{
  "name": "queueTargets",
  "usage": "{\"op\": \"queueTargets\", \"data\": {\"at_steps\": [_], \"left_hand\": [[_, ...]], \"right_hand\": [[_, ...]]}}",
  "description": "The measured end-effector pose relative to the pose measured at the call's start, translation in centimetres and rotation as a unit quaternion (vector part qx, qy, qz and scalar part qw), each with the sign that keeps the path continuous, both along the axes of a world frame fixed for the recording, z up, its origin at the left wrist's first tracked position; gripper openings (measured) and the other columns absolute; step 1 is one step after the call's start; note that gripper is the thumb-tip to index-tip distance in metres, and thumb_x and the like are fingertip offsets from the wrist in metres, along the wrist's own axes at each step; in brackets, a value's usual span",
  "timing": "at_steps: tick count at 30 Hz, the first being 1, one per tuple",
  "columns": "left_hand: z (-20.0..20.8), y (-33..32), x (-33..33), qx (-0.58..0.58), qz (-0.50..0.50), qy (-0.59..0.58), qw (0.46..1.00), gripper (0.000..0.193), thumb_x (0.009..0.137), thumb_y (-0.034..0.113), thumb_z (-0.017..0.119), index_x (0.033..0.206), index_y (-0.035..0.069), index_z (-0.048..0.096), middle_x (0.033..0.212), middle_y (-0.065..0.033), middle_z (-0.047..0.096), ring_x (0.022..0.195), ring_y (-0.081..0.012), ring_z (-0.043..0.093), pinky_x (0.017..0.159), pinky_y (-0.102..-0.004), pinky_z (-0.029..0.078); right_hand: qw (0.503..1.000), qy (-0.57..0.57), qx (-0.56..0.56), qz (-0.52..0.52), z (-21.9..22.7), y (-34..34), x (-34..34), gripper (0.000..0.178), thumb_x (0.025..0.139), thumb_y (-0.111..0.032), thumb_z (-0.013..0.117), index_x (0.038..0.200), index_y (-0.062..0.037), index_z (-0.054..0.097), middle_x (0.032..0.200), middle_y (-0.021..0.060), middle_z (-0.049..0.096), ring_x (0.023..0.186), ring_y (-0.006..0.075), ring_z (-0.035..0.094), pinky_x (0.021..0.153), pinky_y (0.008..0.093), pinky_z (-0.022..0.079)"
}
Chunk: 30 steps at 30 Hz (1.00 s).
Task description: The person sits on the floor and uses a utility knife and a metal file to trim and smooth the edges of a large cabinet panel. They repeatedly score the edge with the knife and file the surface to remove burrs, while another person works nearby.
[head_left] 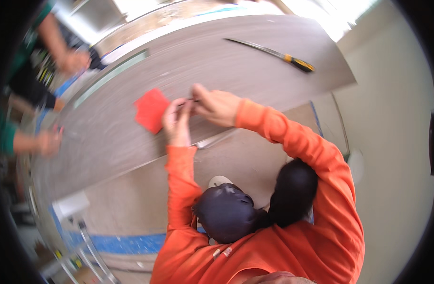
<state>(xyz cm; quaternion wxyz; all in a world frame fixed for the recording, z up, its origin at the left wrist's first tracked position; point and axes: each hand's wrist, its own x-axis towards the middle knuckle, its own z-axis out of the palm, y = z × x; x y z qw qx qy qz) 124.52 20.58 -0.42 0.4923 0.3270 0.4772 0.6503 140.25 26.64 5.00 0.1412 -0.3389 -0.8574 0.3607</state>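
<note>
My left hand (178, 119) and my right hand (218, 106) meet above a grey-brown panel (236, 71), near its front edge. Their fingertips pinch a small, thin, dark piece (191, 100), too small and blurred to name. Just left of my left hand lies a bright red, flat square sheet (151, 110) on the panel. Toward the far right of the panel rests a file (264, 49) with a long narrow metal blade and a black-and-yellow handle. Neither hand touches the sheet's middle or the file.
A co-worker in green stands at the left, one hand (75, 62) beyond the panel's end and another (49, 143) at its edge. The panel has a narrow rectangular cutout (112, 78). A metal stepladder (91, 251) stands lower left; a pale wall (392, 118) rises at right.
</note>
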Motion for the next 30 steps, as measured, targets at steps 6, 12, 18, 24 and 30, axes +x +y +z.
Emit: {"op": "queueTargets", "data": {"at_steps": [6,12,18,24,30], "left_hand": [[-0.9,0.4,0.3,0.063,-0.038,-0.011,0.997,0.012,0.098,0.010,0.066,0.106,0.002,0.065,0.101,-0.0027,0.067,0.091,-0.0107,0.063,0.080,-0.0257,0.051],[0.1,-0.2,0.6,0.050,0.032,-0.051,0.997,0.018,0.096,0.014,0.068,0.107,0.000,0.066,0.094,-0.0053,0.068,0.078,-0.0122,0.065,0.074,-0.0268,0.053],[0.7,-0.1,1.0,0.103,-0.073,-0.047,0.991,0.015,0.097,0.014,0.067,0.098,-0.001,0.067,0.089,-0.0053,0.068,0.077,-0.0118,0.066,0.069,-0.0262,0.053],[0.7,1.1,2.6,0.063,-0.081,-0.025,0.994,0.019,0.101,0.020,0.061,0.105,0.001,0.063,0.091,-0.0057,0.067,0.081,-0.0133,0.066,0.077,-0.0283,0.055],[0.3,0.8,2.5,0.068,-0.077,0.038,0.994,0.016,0.103,0.011,0.050,0.106,0.000,0.060,0.092,-0.0080,0.067,0.084,-0.0135,0.065,0.079,-0.0298,0.054]], "right_hand": [[0.995,0.084,-0.051,-0.024,0.7,-0.2,0.9,0.027,0.097,-0.021,0.050,0.112,-0.0003,0.043,0.082,0.0298,0.065,0.076,0.0510,0.063,0.071,0.0540,0.050],[0.947,-0.001,-0.319,-0.036,2.3,-0.8,2.4,0.035,0.105,-0.037,0.049,0.115,-0.0040,0.050,0.074,0.0047,0.062,0.058,0.0098,0.059,0.054,0.0245,0.049],[0.894,0.035,-0.442,-0.072,3.2,-1.8,4.0,0.047,0.107,-0.045,0.039,0.118,-0.0040,0.060,0.073,0.0025,0.059,0.059,0.0103,0.056,0.056,0.0253,0.047],[0.908,0.082,-0.387,-0.141,3.2,-2.6,6.3,0.047,0.108,-0.041,0.034,0.123,-0.0010,0.054,0.074,0.0042,0.053,0.056,0.0115,0.053,0.054,0.0247,0.047],[0.910,0.140,-0.335,-0.201,2.3,-2.9,8.2,0.050,0.108,-0.040,0.036,0.139,-0.0027,0.047,0.073,0.0041,0.053,0.056,0.0108,0.052,0.053,0.0244,0.047]]}}
